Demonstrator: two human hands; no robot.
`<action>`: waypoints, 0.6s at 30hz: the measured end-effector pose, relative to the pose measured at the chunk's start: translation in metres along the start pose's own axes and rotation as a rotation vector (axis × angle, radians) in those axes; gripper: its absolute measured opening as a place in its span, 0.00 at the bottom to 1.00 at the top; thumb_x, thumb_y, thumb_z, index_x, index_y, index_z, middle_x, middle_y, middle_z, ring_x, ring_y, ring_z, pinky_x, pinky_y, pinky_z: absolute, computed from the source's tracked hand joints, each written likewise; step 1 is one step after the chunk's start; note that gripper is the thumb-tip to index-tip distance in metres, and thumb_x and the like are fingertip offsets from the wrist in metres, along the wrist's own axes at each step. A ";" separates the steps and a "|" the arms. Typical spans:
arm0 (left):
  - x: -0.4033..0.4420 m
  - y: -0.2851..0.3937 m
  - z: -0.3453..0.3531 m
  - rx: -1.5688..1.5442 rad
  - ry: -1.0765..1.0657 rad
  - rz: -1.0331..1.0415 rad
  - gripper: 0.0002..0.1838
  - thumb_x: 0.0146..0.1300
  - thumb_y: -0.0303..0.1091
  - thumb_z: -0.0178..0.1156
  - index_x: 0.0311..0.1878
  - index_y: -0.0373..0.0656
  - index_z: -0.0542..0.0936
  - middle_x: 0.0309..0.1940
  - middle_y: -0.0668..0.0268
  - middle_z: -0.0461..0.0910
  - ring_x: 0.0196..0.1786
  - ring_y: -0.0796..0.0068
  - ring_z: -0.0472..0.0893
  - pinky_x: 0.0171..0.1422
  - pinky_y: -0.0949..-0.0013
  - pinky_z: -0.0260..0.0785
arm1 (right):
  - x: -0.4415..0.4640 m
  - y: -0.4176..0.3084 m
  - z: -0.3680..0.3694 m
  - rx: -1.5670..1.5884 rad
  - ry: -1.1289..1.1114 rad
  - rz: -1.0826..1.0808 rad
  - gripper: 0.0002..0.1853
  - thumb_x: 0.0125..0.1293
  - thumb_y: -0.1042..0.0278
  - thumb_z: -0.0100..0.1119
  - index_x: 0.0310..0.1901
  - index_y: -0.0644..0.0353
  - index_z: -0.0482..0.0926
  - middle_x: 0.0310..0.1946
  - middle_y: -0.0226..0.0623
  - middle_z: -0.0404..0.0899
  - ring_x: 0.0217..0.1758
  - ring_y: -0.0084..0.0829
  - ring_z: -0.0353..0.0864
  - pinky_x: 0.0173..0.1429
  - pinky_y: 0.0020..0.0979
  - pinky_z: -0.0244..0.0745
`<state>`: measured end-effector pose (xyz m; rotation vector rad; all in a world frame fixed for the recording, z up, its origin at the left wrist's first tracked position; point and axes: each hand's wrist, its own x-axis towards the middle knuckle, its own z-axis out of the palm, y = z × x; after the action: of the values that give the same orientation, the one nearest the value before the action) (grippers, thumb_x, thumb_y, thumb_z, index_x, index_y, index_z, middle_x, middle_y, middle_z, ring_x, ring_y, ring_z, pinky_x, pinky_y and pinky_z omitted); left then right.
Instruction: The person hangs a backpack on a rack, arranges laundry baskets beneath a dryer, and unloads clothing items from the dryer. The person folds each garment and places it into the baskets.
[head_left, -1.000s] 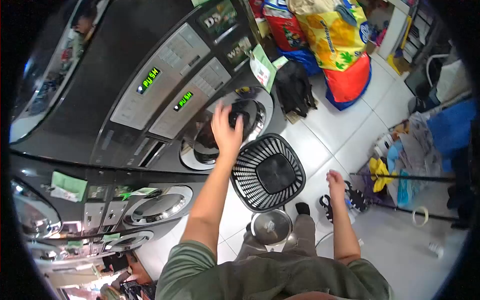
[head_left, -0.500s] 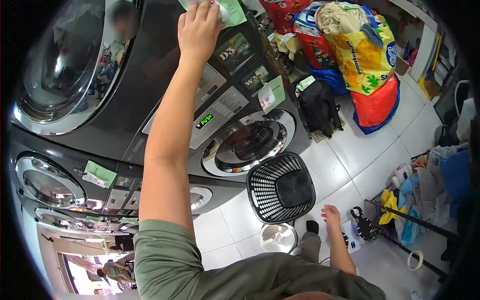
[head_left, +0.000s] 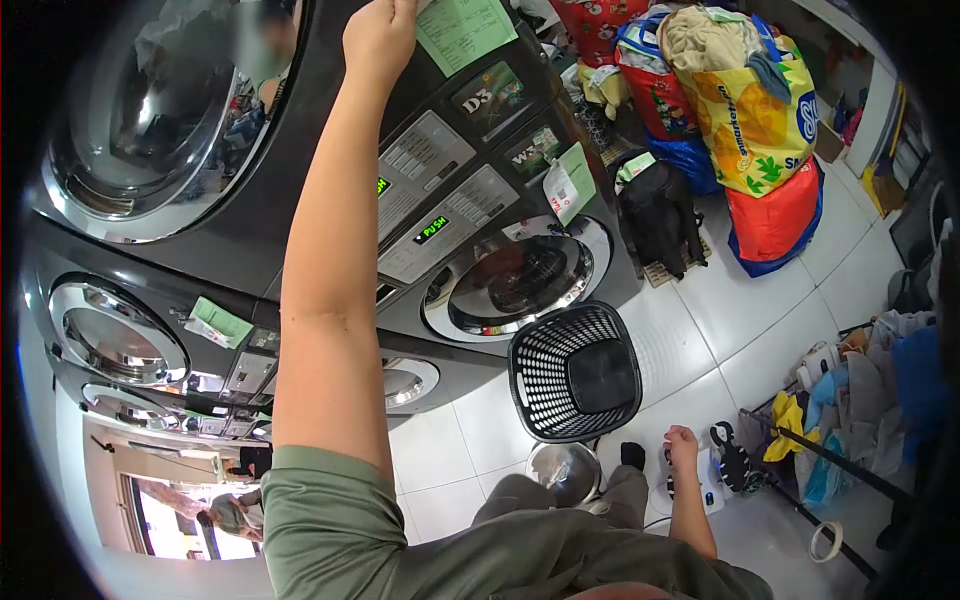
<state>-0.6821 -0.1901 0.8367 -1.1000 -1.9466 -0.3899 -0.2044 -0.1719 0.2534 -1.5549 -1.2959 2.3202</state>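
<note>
My left hand (head_left: 380, 42) is raised to the front of a dark stacked laundry machine. Its fingers look closed, but the frame's top edge cuts them off, so what they grip is hidden. Right beside that hand, a green written slip (head_left: 462, 30) hangs above the panel labelled D3 (head_left: 487, 97). Low on the right, my right hand (head_left: 682, 446) hangs empty, fingers loosely bent and apart. On the floor before the lower round door (head_left: 522, 285) stands a black plastic basket (head_left: 600, 376) with nothing in it.
A second slip (head_left: 570, 186) hangs near the lower panel. Stuffed shopping bags (head_left: 745, 125) and a black backpack (head_left: 660, 212) stand at the back right. Near my feet are a metal stool (head_left: 563, 472) and a white power strip (head_left: 712, 490). Clothes (head_left: 870, 385) pile up behind a dark rack.
The view has shifted slightly. My left hand has moved up and left off the green slip, uncovering its writing. My right hand's fingers have curled a little more.
</note>
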 end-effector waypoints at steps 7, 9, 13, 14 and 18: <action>0.009 -0.015 0.004 -0.228 0.071 -0.091 0.21 0.62 0.44 0.42 0.36 0.34 0.75 0.30 0.45 0.75 0.38 0.50 0.75 0.41 0.61 0.64 | -0.050 0.023 -0.021 -0.073 0.032 0.133 0.05 0.50 0.69 0.49 0.31 0.52 0.72 0.20 0.26 0.71 0.19 0.20 0.69 0.18 0.20 0.56; 0.013 -0.017 0.002 -0.215 0.031 -0.161 0.21 0.63 0.44 0.42 0.36 0.33 0.75 0.30 0.45 0.75 0.38 0.49 0.75 0.41 0.60 0.64 | -0.056 0.043 -0.034 -0.082 0.061 0.089 0.05 0.51 0.67 0.48 0.31 0.52 0.72 0.20 0.26 0.71 0.20 0.21 0.70 0.18 0.21 0.57; 0.012 -0.014 0.003 -0.222 0.003 -0.196 0.22 0.62 0.45 0.42 0.36 0.33 0.75 0.31 0.45 0.75 0.39 0.49 0.74 0.42 0.60 0.63 | -0.081 0.058 -0.053 -0.078 0.149 0.137 0.06 0.52 0.71 0.50 0.32 0.61 0.72 0.23 0.31 0.72 0.23 0.23 0.70 0.27 0.23 0.67; 0.011 -0.013 0.004 -0.228 0.041 -0.182 0.22 0.62 0.45 0.42 0.36 0.34 0.75 0.31 0.46 0.75 0.39 0.49 0.74 0.42 0.59 0.63 | -0.086 0.059 -0.057 -0.081 0.171 0.162 0.06 0.52 0.71 0.50 0.32 0.61 0.72 0.23 0.31 0.72 0.23 0.23 0.70 0.26 0.24 0.67; 0.012 -0.015 0.008 -0.205 0.058 -0.209 0.22 0.62 0.46 0.42 0.36 0.35 0.76 0.32 0.46 0.75 0.40 0.49 0.74 0.43 0.58 0.63 | -0.084 0.072 -0.064 -0.119 0.197 0.161 0.08 0.52 0.67 0.51 0.33 0.58 0.72 0.21 0.30 0.72 0.19 0.23 0.70 0.19 0.23 0.61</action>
<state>-0.7016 -0.1863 0.8435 -1.0020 -2.0094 -0.7404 -0.0860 -0.2200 0.2584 -1.9369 -1.3274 2.1414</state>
